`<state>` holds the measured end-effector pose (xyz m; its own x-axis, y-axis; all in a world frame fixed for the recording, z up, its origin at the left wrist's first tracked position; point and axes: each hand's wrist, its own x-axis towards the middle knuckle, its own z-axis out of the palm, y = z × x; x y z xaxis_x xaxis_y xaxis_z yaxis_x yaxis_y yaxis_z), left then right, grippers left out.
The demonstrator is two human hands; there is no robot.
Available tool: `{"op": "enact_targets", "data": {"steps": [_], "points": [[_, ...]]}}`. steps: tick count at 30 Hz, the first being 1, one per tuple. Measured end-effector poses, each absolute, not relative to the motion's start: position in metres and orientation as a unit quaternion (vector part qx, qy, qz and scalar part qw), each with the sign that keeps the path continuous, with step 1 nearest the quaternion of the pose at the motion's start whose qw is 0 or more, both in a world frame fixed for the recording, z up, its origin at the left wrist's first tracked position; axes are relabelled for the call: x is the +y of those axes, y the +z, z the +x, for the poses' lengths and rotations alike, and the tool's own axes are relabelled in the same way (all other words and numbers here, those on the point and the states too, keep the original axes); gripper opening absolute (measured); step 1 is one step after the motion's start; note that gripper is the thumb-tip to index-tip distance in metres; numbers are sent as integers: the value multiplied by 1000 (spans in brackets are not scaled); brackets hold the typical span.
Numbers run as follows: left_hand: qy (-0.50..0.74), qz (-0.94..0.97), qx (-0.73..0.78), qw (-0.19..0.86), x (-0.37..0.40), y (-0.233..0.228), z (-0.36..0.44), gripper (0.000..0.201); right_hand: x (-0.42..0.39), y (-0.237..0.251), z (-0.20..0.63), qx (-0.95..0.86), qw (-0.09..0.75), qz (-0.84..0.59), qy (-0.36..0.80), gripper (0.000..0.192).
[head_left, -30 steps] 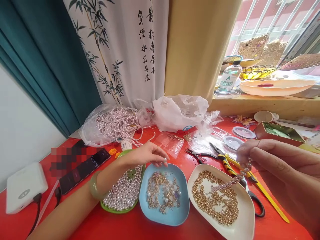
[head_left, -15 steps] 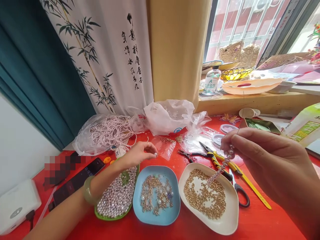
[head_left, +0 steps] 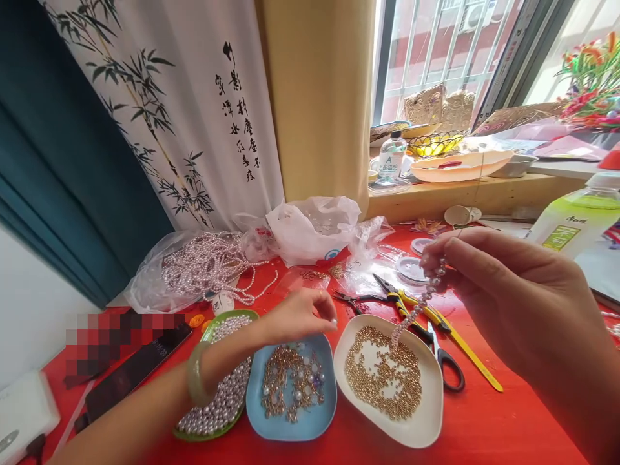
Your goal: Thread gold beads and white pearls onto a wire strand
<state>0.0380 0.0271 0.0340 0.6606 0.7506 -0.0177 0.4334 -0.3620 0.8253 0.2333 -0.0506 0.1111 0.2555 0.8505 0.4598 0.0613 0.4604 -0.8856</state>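
Head view: over the blue tray's far edge, the left hand, pinching a small pearl bead, had swung right, bringing it closer to the beaded strand slanting above the cream tray from the tightly pinched right hand.

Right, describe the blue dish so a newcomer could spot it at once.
On the red table, find the blue dish between the green dish and the cream dish, partly hidden by the left hand. Only it holds mixed gold, white and purple pieces.
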Motion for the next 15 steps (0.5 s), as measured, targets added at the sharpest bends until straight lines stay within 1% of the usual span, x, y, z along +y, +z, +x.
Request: {"op": "enact_targets", "data": {"steps": [4, 8, 10, 13, 15], "points": [[179, 841, 355, 367, 36, 31, 59, 9, -52, 116, 240, -512, 692, -411, 300, 6], [228, 830, 392, 326, 64, 30, 70, 13, -53, 121, 250, -500, 712, -401, 285, 6], [250, 833, 388, 306, 80, 30, 77, 11, -53, 124, 256, -494, 721, -398, 280, 6], [252, 851, 381, 260, 96, 33, 93, 9, -51, 126, 265, -487, 729, -395, 275, 6], [260, 867, 370, 209, 101, 38, 106, 10, -50, 127, 271, -483, 735, -393, 268, 6]]}}
